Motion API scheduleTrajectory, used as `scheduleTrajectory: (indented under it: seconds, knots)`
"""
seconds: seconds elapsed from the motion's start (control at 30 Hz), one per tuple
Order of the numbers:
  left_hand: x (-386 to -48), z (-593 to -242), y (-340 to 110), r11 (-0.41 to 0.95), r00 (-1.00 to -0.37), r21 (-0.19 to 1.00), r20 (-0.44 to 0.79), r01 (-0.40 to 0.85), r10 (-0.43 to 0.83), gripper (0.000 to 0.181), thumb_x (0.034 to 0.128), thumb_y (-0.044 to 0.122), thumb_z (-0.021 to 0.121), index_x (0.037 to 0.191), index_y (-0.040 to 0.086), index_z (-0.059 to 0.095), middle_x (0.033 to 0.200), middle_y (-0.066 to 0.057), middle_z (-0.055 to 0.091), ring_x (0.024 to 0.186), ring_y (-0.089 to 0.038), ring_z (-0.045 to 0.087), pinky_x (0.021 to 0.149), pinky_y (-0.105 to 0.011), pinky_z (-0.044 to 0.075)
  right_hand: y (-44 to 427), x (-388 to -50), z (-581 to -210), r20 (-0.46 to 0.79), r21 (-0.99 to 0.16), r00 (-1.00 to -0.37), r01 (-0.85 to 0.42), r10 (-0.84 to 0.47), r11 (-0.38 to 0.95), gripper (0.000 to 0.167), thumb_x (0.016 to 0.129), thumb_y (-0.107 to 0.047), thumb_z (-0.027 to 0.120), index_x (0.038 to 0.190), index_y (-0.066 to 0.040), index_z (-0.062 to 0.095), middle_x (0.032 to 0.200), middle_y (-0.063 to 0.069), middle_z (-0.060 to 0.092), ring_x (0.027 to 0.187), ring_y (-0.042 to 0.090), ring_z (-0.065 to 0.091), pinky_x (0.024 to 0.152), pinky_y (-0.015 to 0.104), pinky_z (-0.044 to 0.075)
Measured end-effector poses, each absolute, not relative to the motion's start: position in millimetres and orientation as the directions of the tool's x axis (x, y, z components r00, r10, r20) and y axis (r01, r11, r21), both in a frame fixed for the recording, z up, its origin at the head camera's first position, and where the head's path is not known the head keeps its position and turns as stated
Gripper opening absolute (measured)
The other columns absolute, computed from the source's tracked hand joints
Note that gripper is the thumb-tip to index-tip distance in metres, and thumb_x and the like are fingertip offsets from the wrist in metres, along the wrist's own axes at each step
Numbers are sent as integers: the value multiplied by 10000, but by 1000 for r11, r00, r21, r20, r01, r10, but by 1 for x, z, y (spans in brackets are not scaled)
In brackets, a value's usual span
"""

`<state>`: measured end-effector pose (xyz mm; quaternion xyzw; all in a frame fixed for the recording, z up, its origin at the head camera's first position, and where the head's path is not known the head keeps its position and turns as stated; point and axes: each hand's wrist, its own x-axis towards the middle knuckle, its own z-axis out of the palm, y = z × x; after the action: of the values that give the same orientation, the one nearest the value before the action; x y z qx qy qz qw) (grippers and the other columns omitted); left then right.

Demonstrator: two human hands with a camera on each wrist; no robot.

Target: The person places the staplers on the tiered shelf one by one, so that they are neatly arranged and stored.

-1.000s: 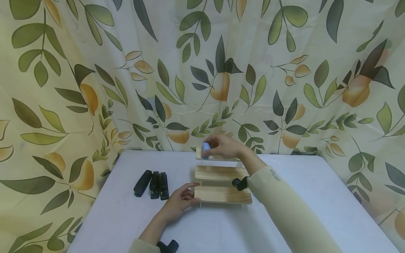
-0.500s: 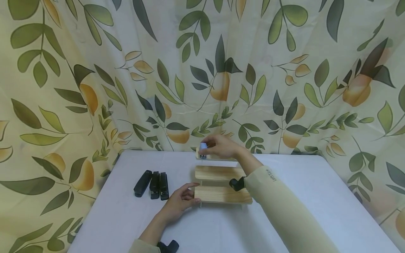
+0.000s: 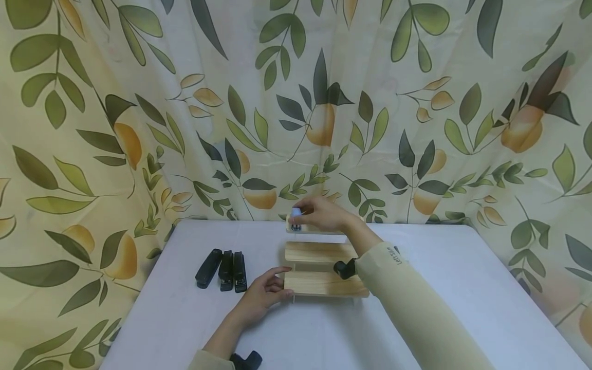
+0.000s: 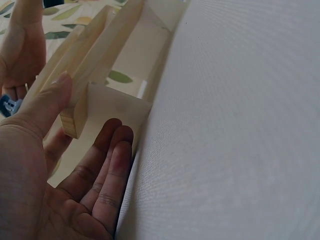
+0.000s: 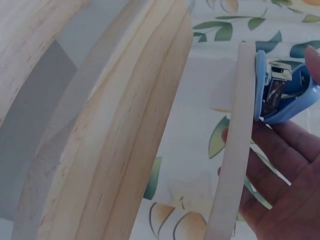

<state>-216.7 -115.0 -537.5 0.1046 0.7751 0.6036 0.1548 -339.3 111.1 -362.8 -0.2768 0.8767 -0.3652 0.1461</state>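
A three-tier wooden display stand [image 3: 324, 284] with pale side supports stands on the table. At its left end my left hand [image 3: 263, 297] grips the lowest board between thumb and index finger; in the left wrist view the other fingers [image 4: 107, 200] lie by the side support. Up at the top tier, my right hand [image 3: 326, 215] holds a small blue stapler [image 5: 295, 114] at the left end of the board. The right wrist view shows the stapler's flat base against the top board [image 5: 239, 130], with metal parts visible inside.
Left of the stand, three black staplers lie side by side: a larger one [image 3: 209, 268], a middle one [image 3: 226, 271] and a right one [image 3: 239, 272]. A white cloth covers the table [image 3: 416, 298]. Behind hangs a leaf-and-fruit patterned curtain [image 3: 296, 128].
My right hand has shifted slightly left along the top tier with the blue stapler. The left hand has kept its place on the lowest board.
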Motion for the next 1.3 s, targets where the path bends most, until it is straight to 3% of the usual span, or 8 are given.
scheduleTrajectory:
  seconds: [0.2,0.67,0.93,1.3]
  knots:
    - [-216,-537,-115,243,-932,970,-106,-20,347,640,881,476,804,1456,381,540,1185,-19,697,1047,-161,671,901,-338,544,110,-339,-364,-47,-724,-807,-379,-589,576,488,966,-443,726,1321,-115,659,1150,12,715,1086,196,649,987,418,528]
    - [-215,-538,-115,235,-931,972,-94,-9,353,609,896,460,793,1447,395,541,1178,-25,699,1049,-167,671,911,-332,527,115,-340,-366,-57,-724,-820,-359,-570,589,709,964,-476,717,1505,-66,512,1440,104,620,1366,291,572,1152,495,445]
    - [-215,-538,-115,244,-931,970,-93,-4,354,602,904,440,792,1449,374,545,1174,-30,705,1036,-176,678,897,-310,538,129,-340,-371,-35,-708,-839,-363,-544,605,722,958,-532,698,1508,-100,517,1411,86,648,1332,268,599,1140,486,457]
    - [-216,-538,-115,255,-932,967,-88,4,351,602,903,431,796,1449,372,548,1179,-26,712,1032,-176,681,900,-321,537,157,-330,-370,-8,-672,-865,-367,-502,643,661,974,-502,689,1499,-128,541,1500,117,582,1405,355,532,1155,573,418]
